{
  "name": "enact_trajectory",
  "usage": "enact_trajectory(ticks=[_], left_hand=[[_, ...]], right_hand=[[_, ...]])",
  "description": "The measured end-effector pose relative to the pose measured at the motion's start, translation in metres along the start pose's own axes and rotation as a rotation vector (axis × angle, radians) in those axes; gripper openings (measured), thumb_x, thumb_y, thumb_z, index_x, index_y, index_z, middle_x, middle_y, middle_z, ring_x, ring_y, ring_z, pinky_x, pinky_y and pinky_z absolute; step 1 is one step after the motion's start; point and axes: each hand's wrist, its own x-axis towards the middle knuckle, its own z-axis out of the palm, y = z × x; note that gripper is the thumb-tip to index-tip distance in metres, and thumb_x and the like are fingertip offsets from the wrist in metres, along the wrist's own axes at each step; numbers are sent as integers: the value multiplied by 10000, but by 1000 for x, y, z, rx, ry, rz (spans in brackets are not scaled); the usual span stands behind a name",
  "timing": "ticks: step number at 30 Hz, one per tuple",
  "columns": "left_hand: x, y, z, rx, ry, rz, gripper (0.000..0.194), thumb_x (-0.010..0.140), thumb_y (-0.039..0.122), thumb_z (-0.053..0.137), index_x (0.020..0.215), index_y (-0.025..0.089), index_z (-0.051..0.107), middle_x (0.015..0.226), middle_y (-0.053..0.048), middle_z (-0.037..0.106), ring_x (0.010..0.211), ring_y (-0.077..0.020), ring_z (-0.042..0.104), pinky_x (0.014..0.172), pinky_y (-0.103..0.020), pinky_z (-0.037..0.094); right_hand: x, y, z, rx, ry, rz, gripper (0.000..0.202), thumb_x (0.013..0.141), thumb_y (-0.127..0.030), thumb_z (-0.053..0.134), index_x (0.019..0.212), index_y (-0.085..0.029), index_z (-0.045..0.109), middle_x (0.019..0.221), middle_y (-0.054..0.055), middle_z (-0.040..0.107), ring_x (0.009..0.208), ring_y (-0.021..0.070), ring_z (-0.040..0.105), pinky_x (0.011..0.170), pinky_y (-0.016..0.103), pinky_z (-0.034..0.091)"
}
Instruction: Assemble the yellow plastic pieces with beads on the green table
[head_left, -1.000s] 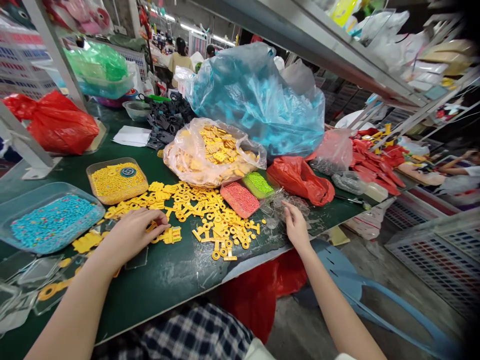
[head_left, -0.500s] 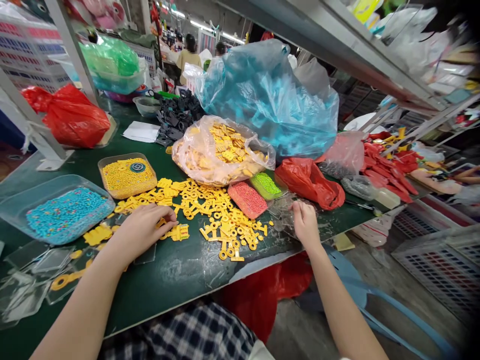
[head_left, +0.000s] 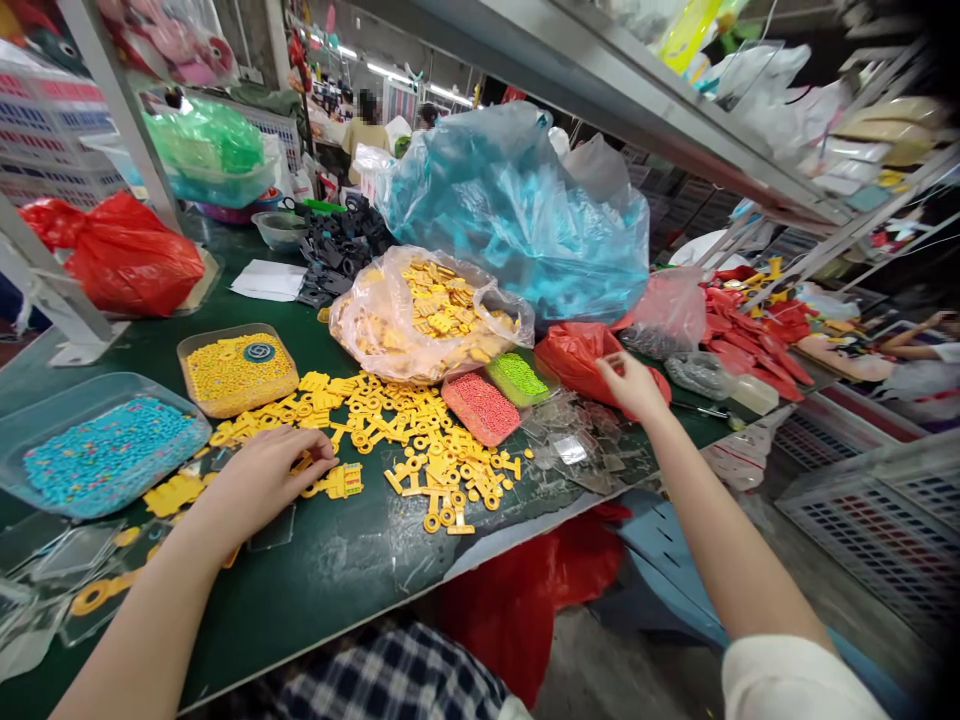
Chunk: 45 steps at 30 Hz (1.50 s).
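Fingers curled, my left hand (head_left: 274, 475) holds a yellow plastic toy piece (head_left: 345, 481) with small coloured beads near the green table's front. My right hand (head_left: 630, 385) is at the red plastic bag (head_left: 577, 355), thumb and fingers pinched at its edge; what they hold, if anything, is too small to make out. Loose yellow parts (head_left: 450, 470) lie between the hands. Behind them are trays of pink beads (head_left: 481, 407) and green beads (head_left: 519, 377). Thin clear plastic pieces (head_left: 571, 449) lie below my right hand.
Tubs of blue beads (head_left: 112, 445) and yellow beads (head_left: 236, 370) stand at the left. Behind are an open bag of yellow parts (head_left: 442, 310), black parts (head_left: 345, 245) and a big blue-filled bag (head_left: 517, 220). A metal shelf beam (head_left: 637, 110) crosses overhead.
My right hand has moved from the clear plastic pieces up and to the right, to the red bag. My left hand stays around the yellow piece; the view has shifted slightly.
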Motion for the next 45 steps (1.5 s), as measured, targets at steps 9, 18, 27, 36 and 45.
enact_trajectory(ticks=[9,18,27,36,45], left_hand=[[2,6,-1,-16,5,-17,425,824,635,448,757,252,621,804,-61,703,792,-288,633,745,-375,462],[3,11,-3,-5,-18,-57,449,804,646,454,745,241,638,818,-75,709,801,-290,643,755,-383,487],[1,18,-6,1,67,5,501,856,665,400,783,228,635,841,-71,702,824,-269,641,812,-414,502],[-8,41,-2,-500,57,-87,527,810,595,627,1153,195,634,1050,-89,730,995,-250,672,952,-415,515],[-9,35,-10,-699,197,-180,573,846,601,584,1207,163,664,1070,-91,728,1052,-268,653,950,-426,523]], right_hand=[[-72,-16,38,-2,-123,-127,424,783,-353,591,1174,-189,606,1120,131,674,1058,312,597,929,449,462],[-85,-29,9,-22,-1,-113,363,780,-351,614,1114,-210,610,1008,107,700,965,323,616,821,461,500],[-117,-127,-49,361,28,-466,85,840,-272,633,881,-243,565,1049,71,691,992,235,623,866,398,496],[-99,-256,7,627,-292,-858,181,849,-228,658,750,-225,506,1058,45,679,997,201,587,862,363,455],[-82,-313,45,953,-409,-679,148,899,-347,581,917,-225,499,914,19,584,792,146,541,728,296,454]])
